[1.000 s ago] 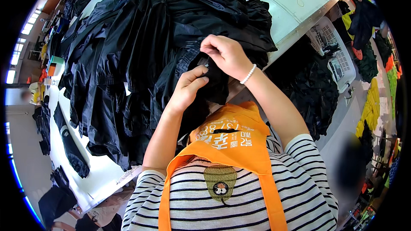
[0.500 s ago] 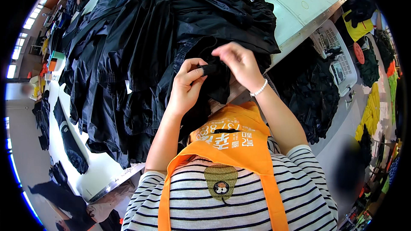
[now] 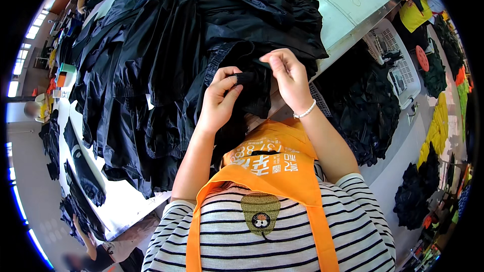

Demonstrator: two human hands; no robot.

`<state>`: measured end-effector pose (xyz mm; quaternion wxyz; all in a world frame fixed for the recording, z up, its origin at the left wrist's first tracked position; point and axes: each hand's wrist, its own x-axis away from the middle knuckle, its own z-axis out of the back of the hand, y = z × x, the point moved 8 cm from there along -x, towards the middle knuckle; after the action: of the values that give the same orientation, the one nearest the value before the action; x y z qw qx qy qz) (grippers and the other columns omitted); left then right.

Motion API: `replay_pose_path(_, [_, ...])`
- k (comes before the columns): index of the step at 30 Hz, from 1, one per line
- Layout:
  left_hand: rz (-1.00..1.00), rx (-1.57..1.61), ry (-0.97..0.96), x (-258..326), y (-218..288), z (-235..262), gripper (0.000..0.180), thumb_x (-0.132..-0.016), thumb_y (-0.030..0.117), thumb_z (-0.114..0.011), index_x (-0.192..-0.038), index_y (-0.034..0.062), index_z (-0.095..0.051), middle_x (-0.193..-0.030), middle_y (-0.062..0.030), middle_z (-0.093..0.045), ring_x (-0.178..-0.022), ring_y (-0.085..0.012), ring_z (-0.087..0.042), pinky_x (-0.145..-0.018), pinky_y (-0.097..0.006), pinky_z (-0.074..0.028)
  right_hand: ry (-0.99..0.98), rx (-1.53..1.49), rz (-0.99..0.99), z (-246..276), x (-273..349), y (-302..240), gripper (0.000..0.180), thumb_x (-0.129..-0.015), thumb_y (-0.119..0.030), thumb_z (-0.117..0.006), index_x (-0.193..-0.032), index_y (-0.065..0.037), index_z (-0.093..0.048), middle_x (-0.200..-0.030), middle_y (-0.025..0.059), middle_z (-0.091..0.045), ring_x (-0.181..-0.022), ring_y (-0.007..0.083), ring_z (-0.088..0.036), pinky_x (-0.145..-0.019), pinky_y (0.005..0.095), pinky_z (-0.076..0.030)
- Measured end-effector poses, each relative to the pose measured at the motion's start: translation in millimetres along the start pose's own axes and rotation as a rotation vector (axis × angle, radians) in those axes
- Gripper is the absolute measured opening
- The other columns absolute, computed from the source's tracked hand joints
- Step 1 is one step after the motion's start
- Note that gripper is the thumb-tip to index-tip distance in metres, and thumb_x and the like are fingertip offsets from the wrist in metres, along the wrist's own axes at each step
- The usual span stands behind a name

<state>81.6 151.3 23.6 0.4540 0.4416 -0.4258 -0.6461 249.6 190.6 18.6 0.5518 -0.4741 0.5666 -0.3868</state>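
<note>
Head view looks down on a heap of black garments (image 3: 191,35) piled on a pale table (image 3: 348,5), the heap's long axis running from about 7 o'clock to 1 o'clock. Near centre, the left hand (image 3: 219,98) pinches a small black fabric piece (image 3: 245,77) between thumb and fingers, its short length lying roughly 9 to 3 o'clock. The right hand (image 3: 287,78), just beside at 3 o'clock, has its fingertips closed on the edge of the same dark cloth; exactly where is hard to make out, black on black. At 2 o'clock a white plastic basket (image 3: 390,55) sits beyond the table edge, its contents hidden by more black clothes (image 3: 363,116).
</note>
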Motion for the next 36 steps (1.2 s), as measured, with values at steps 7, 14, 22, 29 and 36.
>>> replay_pose_path(7, [-0.060, -0.023, 0.005, 2.9, -0.9, -3.0, 0.017, -0.085, -0.008, -0.055, -0.101, -0.0053, -0.062, -0.110, -0.0067, -0.054, -0.094, -0.0136, -0.052, -0.078, -0.022, -0.041, -0.116, 0.319, 0.334, -30.8, 7.9, -29.2, 0.006, -0.083, -0.001, -0.066, -0.084, 0.000, -0.061, -0.083, 0.0068, -0.056, -0.063, 0.0143, -0.054, -0.057, 0.0230, -0.043])
replay_pose_path(14, [-0.043, 0.039, 0.038, 2.9, -0.7, 1.9, 0.015, -0.086, -0.008, -0.054, -0.099, -0.0054, -0.062, -0.111, -0.0065, -0.054, -0.097, -0.0135, -0.052, -0.081, -0.022, -0.041, -0.073, 0.204, 0.167, -14.9, 1.2, -22.8, 0.004, -0.086, -0.002, -0.066, -0.086, 0.000, -0.063, -0.085, 0.0043, -0.058, -0.065, 0.0092, -0.053, -0.060, 0.0222, -0.044])
replay_pose_path(22, [-0.054, 0.001, -0.001, 1.6, 2.0, -3.3, 0.015, -0.085, -0.008, -0.055, -0.098, -0.0047, -0.062, -0.111, -0.0077, -0.054, -0.099, -0.0157, -0.053, -0.084, -0.023, -0.041, 0.032, 0.167, 0.221, -23.5, 1.1, -19.4, 0.006, -0.089, -0.003, -0.061, -0.087, -0.001, -0.057, -0.081, 0.0047, -0.056, -0.064, 0.0089, -0.052, -0.059, 0.0224, -0.043])
replay_pose_path(29, [-0.019, 0.171, 0.062, 3.5, -9.6, 4.0, 0.020, -0.086, -0.008, -0.052, -0.102, -0.0020, -0.063, -0.111, -0.0067, -0.054, -0.104, -0.0159, -0.051, -0.089, -0.024, -0.039, -0.072, 0.054, 0.033, -24.7, 7.5, -13.9, 0.018, -0.094, -0.006, -0.054, -0.112, -0.003, -0.055, -0.094, 0.0007, -0.053, -0.069, 0.0041, -0.046, -0.064, 0.0186, -0.041])
replay_pose_path(36, [-0.061, 0.120, 0.055, 2.7, -8.5, 2.4, 0.021, -0.086, -0.010, -0.050, -0.101, -0.0011, -0.061, -0.112, -0.0064, -0.053, -0.104, -0.0162, -0.051, -0.090, -0.024, -0.038, -0.219, 0.416, 0.212, -20.5, 16.8, -36.1, 0.023, -0.097, -0.014, -0.051, -0.115, -0.001, -0.056, -0.088, 0.0116, -0.061, -0.072, 0.0241, -0.060, -0.073, 0.0320, -0.051])
